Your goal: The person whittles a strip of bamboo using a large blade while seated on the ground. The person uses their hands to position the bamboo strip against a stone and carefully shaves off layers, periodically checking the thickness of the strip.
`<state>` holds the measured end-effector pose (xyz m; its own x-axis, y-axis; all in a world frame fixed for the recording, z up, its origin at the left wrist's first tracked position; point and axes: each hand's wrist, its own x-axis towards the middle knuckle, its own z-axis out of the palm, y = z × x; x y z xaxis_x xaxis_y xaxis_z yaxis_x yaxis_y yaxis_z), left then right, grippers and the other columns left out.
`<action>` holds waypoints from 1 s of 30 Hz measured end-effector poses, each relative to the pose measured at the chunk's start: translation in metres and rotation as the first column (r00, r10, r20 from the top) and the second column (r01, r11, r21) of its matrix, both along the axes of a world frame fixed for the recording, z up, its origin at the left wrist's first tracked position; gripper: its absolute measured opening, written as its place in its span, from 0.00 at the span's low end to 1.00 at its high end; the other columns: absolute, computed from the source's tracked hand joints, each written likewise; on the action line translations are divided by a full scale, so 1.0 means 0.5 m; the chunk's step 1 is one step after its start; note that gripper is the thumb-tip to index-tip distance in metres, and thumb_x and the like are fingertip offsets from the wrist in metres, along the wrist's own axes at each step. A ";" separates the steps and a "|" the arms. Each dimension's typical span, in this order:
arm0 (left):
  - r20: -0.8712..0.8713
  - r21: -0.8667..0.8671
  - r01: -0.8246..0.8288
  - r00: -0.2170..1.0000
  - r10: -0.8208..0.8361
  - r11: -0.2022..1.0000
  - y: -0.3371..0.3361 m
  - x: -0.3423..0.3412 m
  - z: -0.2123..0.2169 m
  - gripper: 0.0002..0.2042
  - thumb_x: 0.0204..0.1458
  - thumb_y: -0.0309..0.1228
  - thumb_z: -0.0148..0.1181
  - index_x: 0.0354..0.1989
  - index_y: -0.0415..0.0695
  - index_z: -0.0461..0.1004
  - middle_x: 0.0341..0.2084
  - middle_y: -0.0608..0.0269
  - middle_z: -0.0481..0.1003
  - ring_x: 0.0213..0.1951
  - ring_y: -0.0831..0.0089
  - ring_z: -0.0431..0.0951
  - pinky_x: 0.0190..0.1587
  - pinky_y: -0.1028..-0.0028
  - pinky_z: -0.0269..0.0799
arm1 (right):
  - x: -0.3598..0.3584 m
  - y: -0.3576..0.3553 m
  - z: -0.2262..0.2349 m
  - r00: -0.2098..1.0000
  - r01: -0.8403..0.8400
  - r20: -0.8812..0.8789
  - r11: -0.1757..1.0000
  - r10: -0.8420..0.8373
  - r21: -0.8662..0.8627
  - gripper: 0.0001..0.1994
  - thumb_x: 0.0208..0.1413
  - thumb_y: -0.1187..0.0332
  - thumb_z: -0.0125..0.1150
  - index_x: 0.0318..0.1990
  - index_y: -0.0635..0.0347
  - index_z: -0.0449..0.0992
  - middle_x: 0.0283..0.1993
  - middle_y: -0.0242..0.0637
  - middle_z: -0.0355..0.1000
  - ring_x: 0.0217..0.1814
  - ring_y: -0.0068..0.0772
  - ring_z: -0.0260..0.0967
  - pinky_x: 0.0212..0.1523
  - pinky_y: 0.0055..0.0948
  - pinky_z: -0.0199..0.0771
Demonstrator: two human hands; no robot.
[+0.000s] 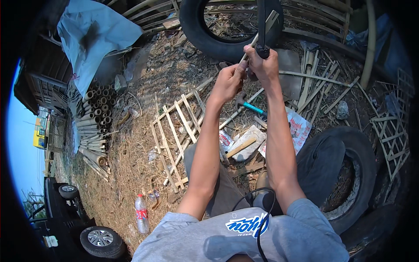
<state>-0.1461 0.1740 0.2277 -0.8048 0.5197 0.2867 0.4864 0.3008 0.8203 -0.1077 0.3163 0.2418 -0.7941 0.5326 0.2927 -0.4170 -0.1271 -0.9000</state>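
Both my arms reach forward, with the hands close together near the top of the view. My left hand (229, 83) is closed in a pinch on the lower end of a split bamboo strip (267, 25), which slants up to the right. My right hand (264, 66) is wrapped round the black handle of a machete-like knife (262, 26); its dark, narrow blade points up and away beside the strip. The right fingers also lie close against the strip. Below the hands, a hammer (252, 107) with a teal handle rests on the ground.
A tyre (192, 32) lies ahead, another (366, 174) at my right. Bamboo lattice (176, 135) is left of my knees. A pale stone (255, 139) bears a bamboo piece. Loose strips (318, 81) lie right, a plastic bottle (142, 214) lower left, bamboo poles (98, 109) farther left.
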 end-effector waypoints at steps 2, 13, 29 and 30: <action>0.167 0.036 0.007 0.986 -0.013 0.999 0.005 0.006 -0.025 0.25 0.69 0.48 0.44 0.34 0.36 0.75 0.18 0.67 0.71 0.23 0.76 0.68 0.28 0.72 0.65 | 0.000 -0.023 0.011 0.995 0.092 -0.041 0.995 -0.090 0.051 0.13 0.54 0.64 0.69 0.26 0.65 0.77 0.20 0.23 0.71 0.23 0.13 0.65 0.25 0.21 0.65; 0.288 0.575 -0.312 0.942 0.169 0.757 0.085 0.158 -0.174 0.19 0.64 0.40 0.48 0.27 0.39 0.73 0.16 0.65 0.70 0.22 0.75 0.70 0.28 0.71 0.65 | 0.192 -0.127 -0.023 0.958 0.279 0.075 0.960 -0.278 0.003 0.20 0.54 0.62 0.69 0.47 0.70 0.77 0.22 0.34 0.73 0.25 0.21 0.72 0.30 0.24 0.72; 0.467 0.647 -0.380 0.883 0.050 0.661 0.053 0.138 -0.234 0.28 0.68 0.47 0.40 0.14 0.47 0.54 0.12 0.72 0.53 0.17 0.80 0.52 0.23 0.75 0.47 | 0.292 -0.144 -0.007 0.938 0.306 0.205 0.944 -0.278 -0.120 0.17 0.61 0.63 0.63 0.49 0.71 0.76 0.15 0.19 0.59 0.13 0.09 0.52 0.14 0.18 0.49; 0.470 0.638 -0.381 0.881 0.054 0.669 0.046 0.144 -0.227 0.28 0.68 0.47 0.40 0.14 0.47 0.54 0.12 0.72 0.53 0.17 0.80 0.52 0.23 0.75 0.47 | 0.284 -0.139 -0.030 0.926 0.332 0.220 0.939 -0.307 -0.088 0.15 0.62 0.64 0.63 0.45 0.70 0.79 0.15 0.18 0.60 0.14 0.09 0.52 0.15 0.19 0.50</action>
<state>-0.0741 0.1971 0.1143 -0.9875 0.0915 0.1283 0.0844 -0.3806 0.9209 0.0342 0.2470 0.2270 -0.6111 0.7891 0.0624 -0.2667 -0.1310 -0.9548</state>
